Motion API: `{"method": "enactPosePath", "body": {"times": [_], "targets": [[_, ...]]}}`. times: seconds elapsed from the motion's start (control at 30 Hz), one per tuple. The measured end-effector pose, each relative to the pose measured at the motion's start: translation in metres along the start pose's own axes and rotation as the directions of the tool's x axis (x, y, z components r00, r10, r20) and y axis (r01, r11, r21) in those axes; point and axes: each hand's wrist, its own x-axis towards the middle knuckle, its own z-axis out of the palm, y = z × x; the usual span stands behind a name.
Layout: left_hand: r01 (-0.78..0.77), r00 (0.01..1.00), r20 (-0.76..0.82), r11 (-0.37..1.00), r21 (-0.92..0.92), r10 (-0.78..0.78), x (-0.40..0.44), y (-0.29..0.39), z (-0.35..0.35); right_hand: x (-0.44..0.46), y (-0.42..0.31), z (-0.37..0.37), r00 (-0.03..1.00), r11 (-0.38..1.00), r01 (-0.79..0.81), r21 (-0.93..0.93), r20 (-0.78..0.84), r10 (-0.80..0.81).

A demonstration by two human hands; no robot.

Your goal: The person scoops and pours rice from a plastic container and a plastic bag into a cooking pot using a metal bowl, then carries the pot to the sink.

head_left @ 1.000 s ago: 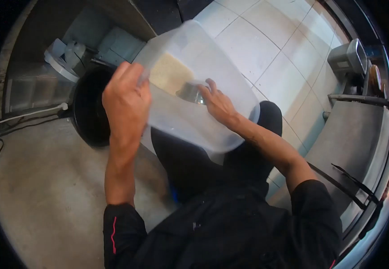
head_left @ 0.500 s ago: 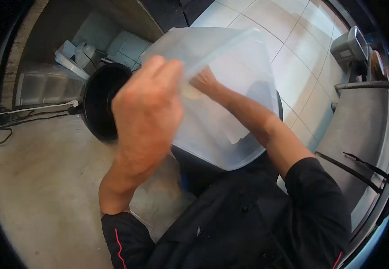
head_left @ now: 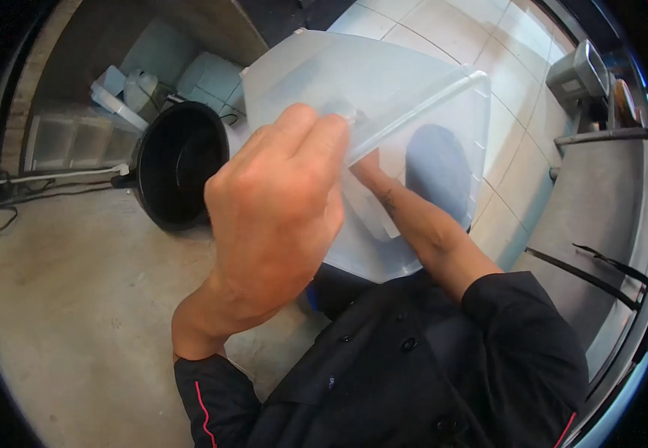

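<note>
Far left of the translucent plastic bin (head_left: 279, 82): clear plastic containers (head_left: 89, 142), white cable (head_left: 66, 177) running below them. Closer, just beside the bin on its left, a black bucket (head_left: 174, 153), its mouth showing a dark inside.

Left hand (head_left: 279, 198): fingers curled and pressed together, pinching the bin's rim. Bin is tilted, in front of the person's torso, over dark trousers (head_left: 335, 297).

Right hand (head_left: 367, 163): reaches into the bin, mostly behind its rim and wall. Cannot tell whether fingers are spread or closed, or on what; contents not readable either.

Step in hand, my judgement: holding the bin tipped while reaching inside. Working deeper would call for a steady left grip and room for the right forearm past the rim.

Surface and room: smooth, stained concrete-like floor (head_left: 92, 299) left of and below the bin; pale tiles (head_left: 521, 97) beyond it and to its right. Well apart to the bin's right, a brushed metal surface (head_left: 600, 194), with a grey rectangular container (head_left: 574, 78) past its far end.
</note>
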Motion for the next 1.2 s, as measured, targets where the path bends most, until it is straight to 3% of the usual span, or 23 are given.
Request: {"method": "enactPosePath", "body": {"times": [0.2, 0.33, 0.4, 0.47, 0.5, 0.57, 0.67, 0.8, 0.9, 1.0, 1.03, 1.1, 1.13, 1.17, 1.2], "targets": [[-0.001, 1.000, 0.031, 0.999, 0.054, -0.001, 0.007, 0.011, 0.000, -0.015, -0.009, 0.018, 0.963, 0.928, -0.255, 0.271, -0.020, 0.270], [0.039, 0.999, 0.031, 0.991, 0.124, -0.043, 0.009, 0.024, 0.001, -0.011, -0.001, 0.034, 0.951, 0.860, -0.269, 0.433, -0.025, 0.310], [0.064, 0.997, 0.036, 0.988, 0.138, -0.069, 0.006, 0.027, -0.001, -0.007, 0.007, 0.047, 0.934, 0.806, -0.340, 0.485, 0.073, 0.351], [0.110, 0.993, 0.037, 0.984, 0.143, -0.116, 0.005, 0.029, -0.003, -0.001, 0.016, 0.064, 0.847, 0.431, -0.519, 0.738, 0.375, 0.377], [0.112, 0.992, 0.034, 0.983, 0.147, -0.118, 0.005, 0.029, -0.004, -0.003, 0.013, 0.061, 0.848, 0.431, -0.519, 0.739, 0.378, 0.373], [0.105, 0.994, 0.022, 0.985, 0.138, -0.109, 0.007, 0.023, -0.004, -0.003, 0.004, 0.046, 0.749, 0.301, -0.654, 0.694, 0.540, 0.383], [0.100, 0.995, 0.000, 0.975, 0.198, -0.102, 0.014, 0.006, 0.005, -0.002, 0.043, 0.063, 0.762, 0.296, -0.646, 0.704, 0.568, 0.311], [0.192, 0.981, -0.025, 0.961, 0.199, -0.191, 0.030, -0.042, 0.027, -0.001, 0.061, 0.054, 0.787, 0.439, -0.616, 0.654, 0.507, 0.351], [0.233, 0.972, -0.022, 0.960, 0.154, -0.233, 0.038, -0.106, 0.054, -0.001, 0.105, 0.082, 0.902, 0.599, -0.406, 0.691, 0.408, 0.141], [0.233, 0.971, -0.067, 0.971, 0.058, -0.230, 0.036, -0.163, 0.092, 0.004, 0.100, 0.072, 0.931, 0.792, -0.239, 0.562, 0.366, 0.022], [0.242, 0.968, -0.076, 0.969, 0.057, -0.238, 0.036, -0.173, 0.098, 0.000, 0.059, 0.037, 0.889, 0.692, -0.412, 0.593, 0.429, 0.162], [0.311, 0.949, -0.083, 0.948, 0.064, -0.306, 0.040, -0.188, 0.108, 0.006, 0.043, 0.022, 0.816, 0.573, -0.565, 0.594, 0.503, 0.284], [0.322, 0.944, -0.090, 0.945, 0.059, -0.316, 0.042, -0.192, 0.113, 0.008, 0.031, 0.008, 0.824, 0.673, -0.528, 0.517, 0.505, 0.258], [0.322, 0.945, -0.086, 0.945, 0.055, -0.317, 0.045, -0.198, 0.116, 0.010, 0.019, -0.006, 0.843, 0.846, -0.393, 0.361, 0.509, 0.174], [0.321, 0.945, -0.083, 0.946, 0.055, -0.316, 0.049, -0.205, 0.117, 0.014, -0.001, -0.029, 0.837, 0.984, -0.146, 0.105, 0.543, 0.067]]}}
